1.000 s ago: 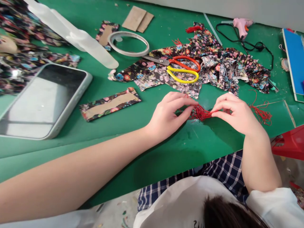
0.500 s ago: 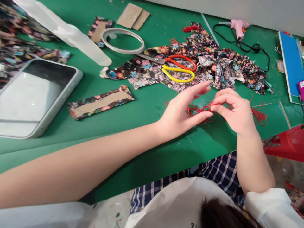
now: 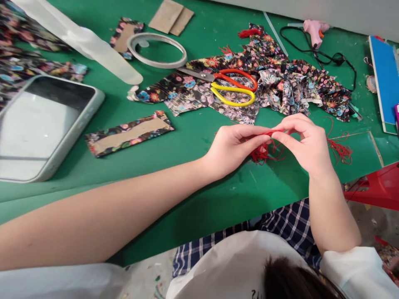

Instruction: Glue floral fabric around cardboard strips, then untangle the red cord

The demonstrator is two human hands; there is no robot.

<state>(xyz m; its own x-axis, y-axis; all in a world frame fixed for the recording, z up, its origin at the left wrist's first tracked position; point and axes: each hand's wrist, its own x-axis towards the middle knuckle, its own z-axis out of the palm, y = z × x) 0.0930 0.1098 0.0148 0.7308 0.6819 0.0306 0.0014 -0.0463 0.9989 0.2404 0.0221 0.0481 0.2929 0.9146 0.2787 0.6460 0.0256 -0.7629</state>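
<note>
A bundle of red thread (image 3: 261, 153) is pinched between my two hands, its loose strands hanging below the fingers. My left hand (image 3: 232, 146) has thumb and fingers closed on it from the left. From the right, my right hand (image 3: 304, 139) grips the same thread between thumb and forefinger, the fingertips of both hands nearly meeting. Just beyond the hands, scissors (image 3: 233, 87) with one red and one yellow handle lie on crumpled black floral fabric (image 3: 199, 89). Another tangle of red thread (image 3: 341, 150) rests on the table right of my right hand.
On the green table (image 3: 174, 174) lie a phone (image 3: 40, 124), a fabric-edged cardboard strip (image 3: 131, 133), a tape roll (image 3: 129, 47) and cardboard pieces (image 3: 168, 16). A pink glue gun (image 3: 314, 33) with black cord sits at the back right, near a blue board (image 3: 386, 83). A red stool (image 3: 377, 189) stands below.
My left hand's fingers, spread before, have closed on the red thread and come up against my right fingertips. The strands now hang lower under the hands. The view has shifted slightly.
</note>
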